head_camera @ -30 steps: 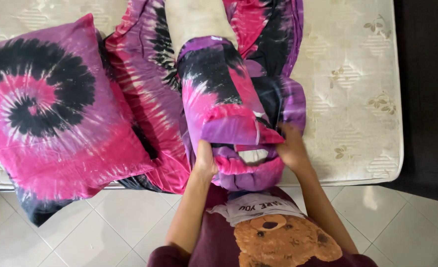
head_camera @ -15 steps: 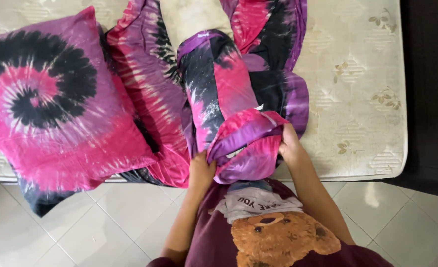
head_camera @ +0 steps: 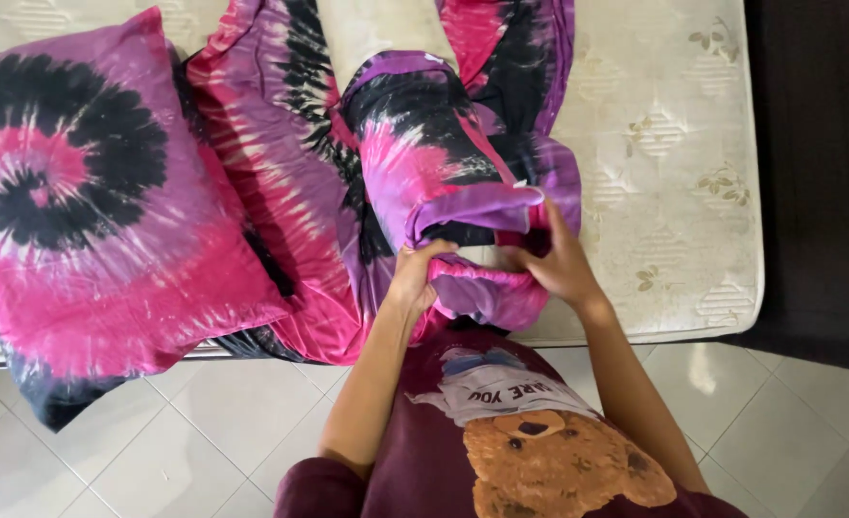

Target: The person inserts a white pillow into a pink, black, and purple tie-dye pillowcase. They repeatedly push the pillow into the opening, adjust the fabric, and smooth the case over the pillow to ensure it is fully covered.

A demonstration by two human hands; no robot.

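A long bolster (head_camera: 424,158) in a pink, purple and black tie-dye cover lies lengthwise on the mattress (head_camera: 664,163), its near end at the bed's front edge. My left hand (head_camera: 415,273) grips the loose cover fabric at that end, fingers curled over its edge. My right hand (head_camera: 554,259) holds the other side of the same opening, pressing into the folds. A strip of the white inner bolster shows between my hands.
A large tie-dye pillow (head_camera: 89,211) lies at the left, overhanging the bed edge. A matching tie-dye sheet (head_camera: 271,192) is spread under the bolster. White floor tiles (head_camera: 185,422) lie below; a dark area (head_camera: 818,173) borders the bed's right side.
My hands have worked the cover's open end: the fabric folds shifted and bunched over the bolster's near end. The view moved slightly closer.
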